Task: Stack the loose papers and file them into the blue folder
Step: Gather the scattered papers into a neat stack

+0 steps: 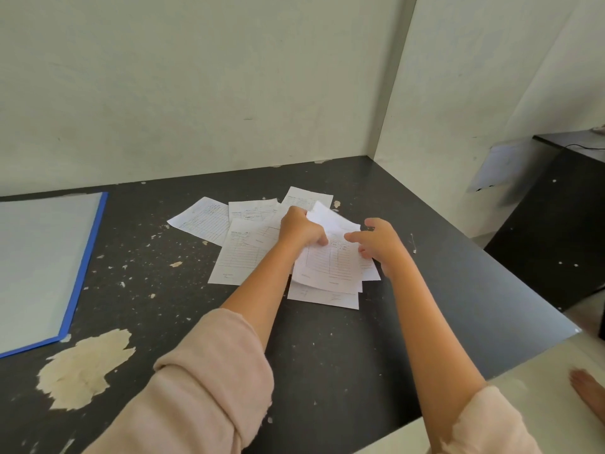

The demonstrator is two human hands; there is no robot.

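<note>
Several loose printed forms (242, 253) lie scattered and overlapping on the dark table (163, 290). My left hand (299, 227) grips the left edge of a small stack of papers (330, 263), lifted a little off the sheets below. My right hand (381, 240) is at the stack's right edge, fingers curled against it. The blue folder (42, 270) lies open at the far left, pale inside face up, apart from the papers.
Walls close the table at the back and right. A large patch of peeled surface (85, 368) sits near the front left. A black desk (563, 204) stands to the right. A bare foot (589, 394) shows on the floor, lower right.
</note>
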